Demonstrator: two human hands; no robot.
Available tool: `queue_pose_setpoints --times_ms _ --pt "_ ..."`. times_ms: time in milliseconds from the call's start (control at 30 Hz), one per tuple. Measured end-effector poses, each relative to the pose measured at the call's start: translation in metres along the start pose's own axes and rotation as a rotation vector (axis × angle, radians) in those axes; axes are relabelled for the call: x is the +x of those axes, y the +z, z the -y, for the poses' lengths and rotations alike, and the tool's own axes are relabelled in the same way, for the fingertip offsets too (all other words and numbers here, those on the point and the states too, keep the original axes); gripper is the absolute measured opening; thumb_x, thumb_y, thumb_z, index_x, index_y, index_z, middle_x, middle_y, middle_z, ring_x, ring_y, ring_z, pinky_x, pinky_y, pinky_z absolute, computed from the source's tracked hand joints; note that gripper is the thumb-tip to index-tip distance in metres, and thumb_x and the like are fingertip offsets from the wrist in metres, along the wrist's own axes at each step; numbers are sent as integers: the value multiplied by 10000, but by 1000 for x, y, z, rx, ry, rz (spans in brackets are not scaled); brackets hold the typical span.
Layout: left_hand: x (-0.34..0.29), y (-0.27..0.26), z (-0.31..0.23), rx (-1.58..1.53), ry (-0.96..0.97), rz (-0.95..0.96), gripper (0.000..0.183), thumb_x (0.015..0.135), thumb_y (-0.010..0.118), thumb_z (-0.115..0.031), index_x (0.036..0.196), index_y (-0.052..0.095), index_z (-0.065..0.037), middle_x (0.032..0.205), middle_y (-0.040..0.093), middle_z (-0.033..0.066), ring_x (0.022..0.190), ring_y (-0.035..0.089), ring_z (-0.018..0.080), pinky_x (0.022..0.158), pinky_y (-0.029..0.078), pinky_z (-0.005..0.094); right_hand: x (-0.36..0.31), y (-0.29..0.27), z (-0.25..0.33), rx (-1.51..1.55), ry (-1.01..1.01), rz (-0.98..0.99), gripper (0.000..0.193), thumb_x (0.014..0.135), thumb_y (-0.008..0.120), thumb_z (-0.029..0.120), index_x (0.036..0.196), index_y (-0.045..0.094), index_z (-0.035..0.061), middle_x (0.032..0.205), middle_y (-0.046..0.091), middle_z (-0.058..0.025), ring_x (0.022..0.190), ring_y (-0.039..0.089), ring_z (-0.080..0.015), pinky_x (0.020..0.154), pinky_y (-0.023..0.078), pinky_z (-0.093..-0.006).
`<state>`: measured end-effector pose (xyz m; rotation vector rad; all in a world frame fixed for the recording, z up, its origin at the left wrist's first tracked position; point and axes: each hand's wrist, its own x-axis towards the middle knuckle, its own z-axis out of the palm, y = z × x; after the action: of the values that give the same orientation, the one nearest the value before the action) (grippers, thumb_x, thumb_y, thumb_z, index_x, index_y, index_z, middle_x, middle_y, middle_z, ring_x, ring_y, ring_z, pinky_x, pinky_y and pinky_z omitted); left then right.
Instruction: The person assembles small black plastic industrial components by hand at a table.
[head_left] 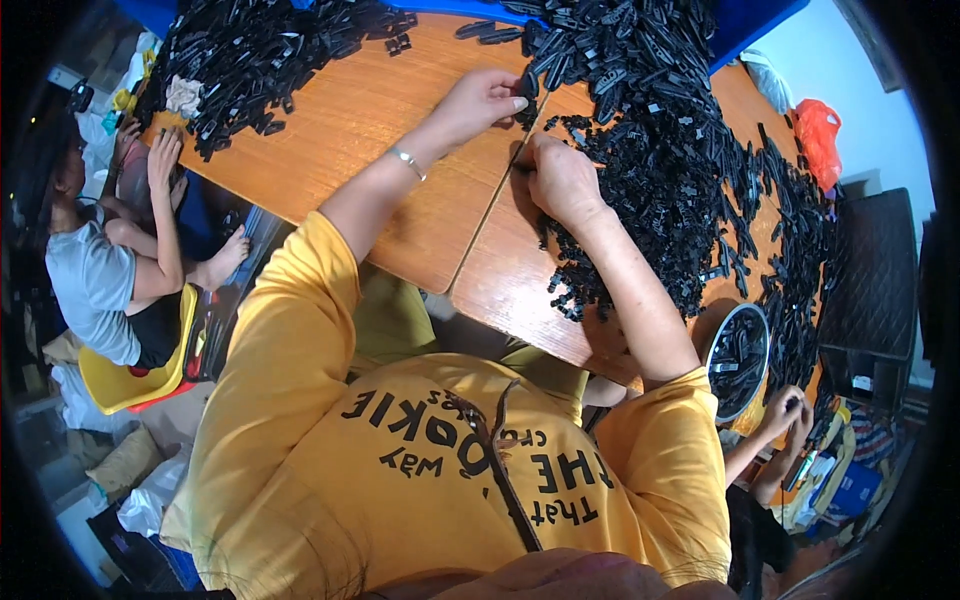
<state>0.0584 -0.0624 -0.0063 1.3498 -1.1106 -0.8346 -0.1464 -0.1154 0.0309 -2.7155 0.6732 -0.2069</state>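
My left hand [483, 106] is closed in a pinch on a small black plastic piece [528, 88] over the wooden table. Just nearer to me and to the right, my right hand [563, 178] has its fingers pressed together. What these fingers hold, if anything, is too small and dark to make out. Beside my right hand spreads a heap of small black clip-like parts [650, 190]. Beyond both hands lies a pile of longer, oval black parts [640, 50].
A seam divides the wooden table [350, 130]. More black parts [270, 60] lie far left, near blue bins [765, 25] at the back. A round metal-rimmed bowl [738, 362] holds parts at right. One co-worker sits left; another's hands [786, 415] show lower right.
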Motion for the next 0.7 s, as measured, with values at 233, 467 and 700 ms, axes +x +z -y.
queue_pose_setpoints --times_ms 233,467,700 --pt "-49 -5 -13 -554 -165 21 303 1057 640 -189 1333 606 -70 1213 740 104 1038 706 130 880 572 243 5 10 2 -85 -3 23 151 825 711 139 930 697 32 950 727 -209 940 714 -409 817 570 -483" --pt "-68 -6 -23 -574 -158 45 284 1056 637 -174 1311 608 -53 1250 728 145 1066 716 150 885 594 253 4 2 19 -128 57 159 235 842 658 65 1066 724 42 1089 726 -227 1022 721 -402 880 580 -482" --pt "-83 -7 -35 -686 -171 44 303 1061 615 -151 1339 597 -34 1248 718 157 1075 725 177 894 620 285 -7 -22 12 481 86 -51 229 811 861 111 875 660 22 802 707 -115 698 698 -239 673 560 -365"
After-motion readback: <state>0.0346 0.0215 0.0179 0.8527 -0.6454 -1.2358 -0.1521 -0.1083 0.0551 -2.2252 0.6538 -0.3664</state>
